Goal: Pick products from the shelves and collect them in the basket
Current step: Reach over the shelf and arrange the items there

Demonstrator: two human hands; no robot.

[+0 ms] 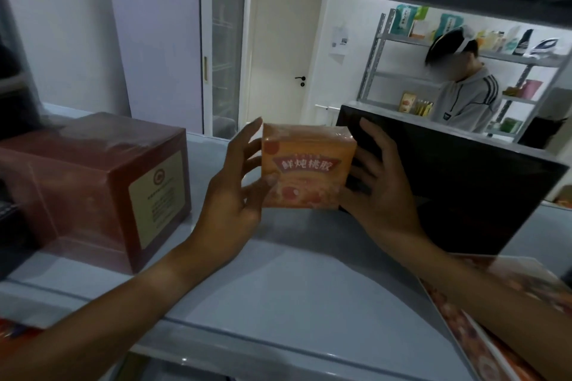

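A small orange box (306, 168) wrapped in clear film, with red lettering on its front, stands at the middle of the grey shelf (278, 288). My left hand (235, 192) grips its left side, thumb on the front and fingers reaching behind. My right hand (376, 182) holds its right side, fingers spread between the box and a black box beside it. No basket is in view.
A large dark red box (102, 189) stands on the shelf at the left. A big black box (458, 185) stands at the right. An orange patterned pack (483, 328) lies at the lower right. Beyond the shelf a person (467, 93) stands by a metal rack (402, 40) of goods.
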